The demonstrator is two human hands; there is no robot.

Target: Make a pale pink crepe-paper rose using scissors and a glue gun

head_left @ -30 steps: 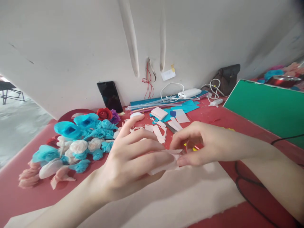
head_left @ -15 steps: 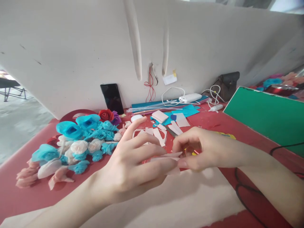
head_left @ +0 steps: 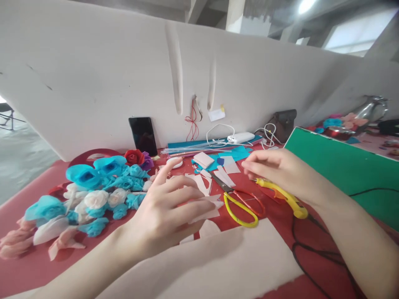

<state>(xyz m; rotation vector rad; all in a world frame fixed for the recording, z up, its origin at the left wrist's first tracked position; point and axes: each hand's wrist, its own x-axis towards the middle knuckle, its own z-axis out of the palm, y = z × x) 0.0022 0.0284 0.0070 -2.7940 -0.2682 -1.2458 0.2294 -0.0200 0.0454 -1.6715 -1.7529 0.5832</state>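
My left hand hovers left of the scissors, its index finger raised and the other fingers bent. Pale pink paper shows at its fingertips; the thumb is hidden. My right hand is lifted above the table with thumb and fingers pressed together; whatever is between them is too small to see. Below it lies a yellow corded tool with a thin metal tip and an orange part, resembling a glue gun. Between my hands rest scissors with one yellow and one red handle loop. A large pale paper sheet lies in front.
Blue, white and pink paper flowers crowd the left side. A phone leans on the white partition. Paper scraps and a white cabled device lie behind. A green board is at right, with a black cable nearby.
My right hand has moved up and right, away from my left hand and the pale paper, uncovering the scissors and the yellow tool. The view has tilted up.
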